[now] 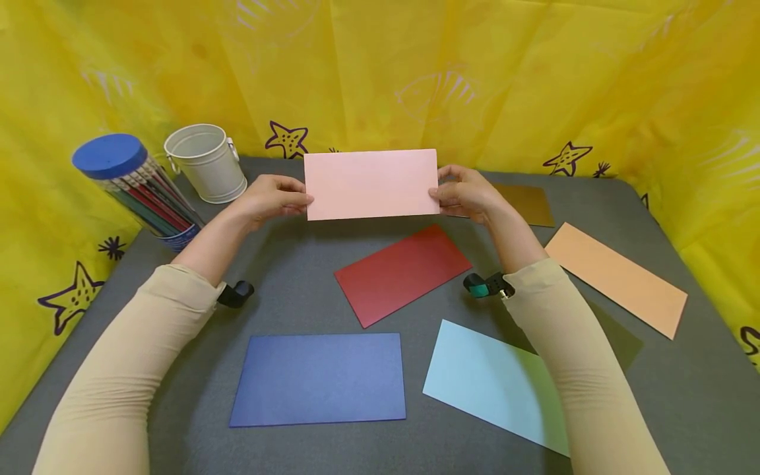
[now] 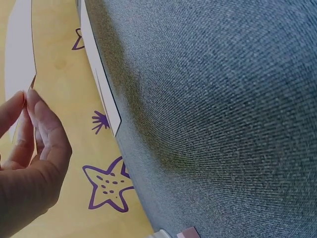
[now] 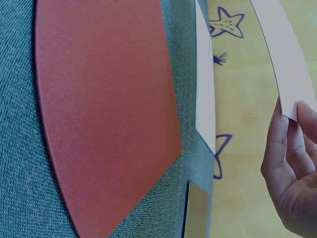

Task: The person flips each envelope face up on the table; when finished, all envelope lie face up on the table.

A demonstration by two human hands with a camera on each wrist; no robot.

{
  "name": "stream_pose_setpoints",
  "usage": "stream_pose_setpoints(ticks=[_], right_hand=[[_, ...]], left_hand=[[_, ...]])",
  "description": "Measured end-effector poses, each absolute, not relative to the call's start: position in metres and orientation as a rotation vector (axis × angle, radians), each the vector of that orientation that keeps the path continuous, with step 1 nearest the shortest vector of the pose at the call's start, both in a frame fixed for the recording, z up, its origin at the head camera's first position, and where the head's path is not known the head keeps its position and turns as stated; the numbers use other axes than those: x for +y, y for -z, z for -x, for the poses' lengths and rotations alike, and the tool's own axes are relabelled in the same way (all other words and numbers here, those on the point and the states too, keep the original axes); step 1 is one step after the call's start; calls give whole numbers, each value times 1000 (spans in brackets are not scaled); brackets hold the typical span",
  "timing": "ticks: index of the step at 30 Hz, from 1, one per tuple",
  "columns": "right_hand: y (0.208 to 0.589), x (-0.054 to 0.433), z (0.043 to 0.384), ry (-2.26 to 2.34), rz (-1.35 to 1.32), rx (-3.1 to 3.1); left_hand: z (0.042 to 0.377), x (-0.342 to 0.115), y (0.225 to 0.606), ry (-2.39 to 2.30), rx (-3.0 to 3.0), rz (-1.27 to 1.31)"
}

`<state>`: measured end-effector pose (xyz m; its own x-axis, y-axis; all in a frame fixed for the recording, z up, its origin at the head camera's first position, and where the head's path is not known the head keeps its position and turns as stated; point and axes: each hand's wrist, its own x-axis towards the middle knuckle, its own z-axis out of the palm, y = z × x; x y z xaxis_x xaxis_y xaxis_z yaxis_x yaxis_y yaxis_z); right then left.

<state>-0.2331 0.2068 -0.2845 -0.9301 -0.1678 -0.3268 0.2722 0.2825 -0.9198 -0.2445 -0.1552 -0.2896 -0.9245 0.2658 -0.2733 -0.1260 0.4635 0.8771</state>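
Both hands hold up a flat pink rectangle of paper by its short sides, above the back of the table; whether it is a card or an envelope cannot be told. The left hand pinches its left edge between thumb and fingers, as the left wrist view also shows. At the right edge, the right hand pinches it with the thumb in front. Below lies a red rectangle, tilted on the table. Another pale rectangle rests near the table's back edge, mostly hidden in the head view.
A blue rectangle and a light blue one lie in front. On the right are an orange one, an olive one and a brown one. A pencil tub and white bucket stand back left.
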Motion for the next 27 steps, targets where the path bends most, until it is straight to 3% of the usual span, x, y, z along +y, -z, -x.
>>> stream_pose_setpoints(ticks=[8, 27], right_hand=[[284, 203, 232, 1840, -196, 2172], [287, 201, 231, 1969, -159, 2151]], left_hand=[[244, -154, 288, -1616, 2339, -72], [244, -155, 290, -2041, 2103, 2]])
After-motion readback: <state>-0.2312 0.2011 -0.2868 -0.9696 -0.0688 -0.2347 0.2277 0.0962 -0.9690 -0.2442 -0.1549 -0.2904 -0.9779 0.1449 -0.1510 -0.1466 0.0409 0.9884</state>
